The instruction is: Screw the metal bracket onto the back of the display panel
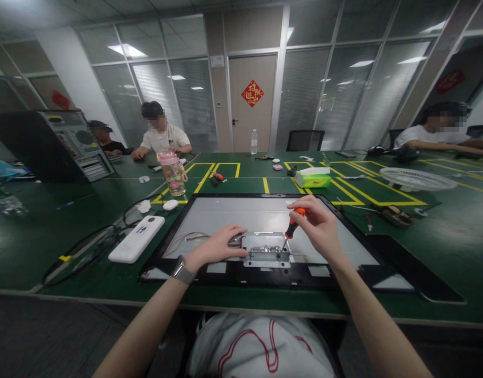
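Note:
A flat screen panel [210, 210] with a black frame lies face down or up, I cannot tell which, on the green table in front of me. A silver metal bracket [261, 257] sits on its near middle part. My left hand [221, 244] grips the bracket's left end, thumb along the near side and fingers on the far side. In my right hand [316, 223] is an orange and black screwdriver [292, 227], pinched by the top of its handle. It leans, tip down at the bracket's right part. Thin wires [194, 236] lie left of my left hand.
A white power bank [137, 240] and black cables [84, 254] lie left of the panel. Behind stand a pink-lidded bottle [172, 176] and a green tissue pack [313, 178]. A long black strip [415, 268] lies right. Several people sit around the table.

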The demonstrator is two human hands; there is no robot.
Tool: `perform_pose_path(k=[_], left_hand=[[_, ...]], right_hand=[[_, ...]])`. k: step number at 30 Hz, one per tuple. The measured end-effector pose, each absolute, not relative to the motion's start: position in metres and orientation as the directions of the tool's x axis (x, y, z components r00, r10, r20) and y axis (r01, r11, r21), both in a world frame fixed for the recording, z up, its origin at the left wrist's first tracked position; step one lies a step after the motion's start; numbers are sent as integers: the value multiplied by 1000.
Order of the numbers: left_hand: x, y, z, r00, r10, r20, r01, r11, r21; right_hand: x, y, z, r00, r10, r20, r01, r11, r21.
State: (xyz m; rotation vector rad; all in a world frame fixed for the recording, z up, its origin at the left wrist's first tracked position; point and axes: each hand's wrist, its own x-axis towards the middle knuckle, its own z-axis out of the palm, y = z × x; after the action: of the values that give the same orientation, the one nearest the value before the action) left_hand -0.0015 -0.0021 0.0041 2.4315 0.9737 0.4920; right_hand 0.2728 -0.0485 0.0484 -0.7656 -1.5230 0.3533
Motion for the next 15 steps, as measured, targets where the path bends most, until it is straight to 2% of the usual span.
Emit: perform_pose_path(k=[6, 12, 15], left_hand=[[0, -5, 9, 683, 717, 144, 550, -633, 544], [1, -5, 8, 680, 720, 139, 553, -628, 548], [1, -5, 8, 679, 721, 135, 557, -626, 545]], right_hand=[[275, -47, 45, -67, 746, 662, 107, 665, -739], [272, -47, 47, 46, 661, 749, 294, 707, -643], [273, -49, 48, 15, 680, 733, 267, 704, -658]])
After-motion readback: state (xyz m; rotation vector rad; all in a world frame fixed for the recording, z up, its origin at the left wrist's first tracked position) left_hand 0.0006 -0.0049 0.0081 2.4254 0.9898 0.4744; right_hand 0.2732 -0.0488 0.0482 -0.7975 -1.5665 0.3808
